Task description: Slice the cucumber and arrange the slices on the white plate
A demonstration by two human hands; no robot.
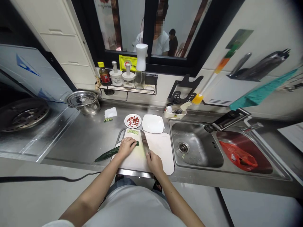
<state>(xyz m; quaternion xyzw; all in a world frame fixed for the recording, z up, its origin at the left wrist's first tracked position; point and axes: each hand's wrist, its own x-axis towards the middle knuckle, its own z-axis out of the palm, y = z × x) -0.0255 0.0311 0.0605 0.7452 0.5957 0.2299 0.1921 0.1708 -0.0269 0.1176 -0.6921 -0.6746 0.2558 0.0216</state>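
A dark green cucumber (107,155) lies slantwise over the left edge of the white cutting board (161,151). My left hand (127,146) is closed over it near its cut right end. In my right hand (154,161) is the handle of a kitchen knife (144,140), its blade pointing away from me on the board, to the right of the cucumber's cut end. Several cucumber slices (133,131) lie overlapped in a row at the board's far edge. Beyond the board stand a white plate of chopped red pieces (133,121) and a white square plate (152,123).
A double sink (196,145) adjoins the board on the right, with a red plastic bag (239,156) in its far basin. A lidded steel pot (82,102) stands at back left. White tissue (110,112) lies nearby. Above, a shelf (127,89) holds seasoning containers.
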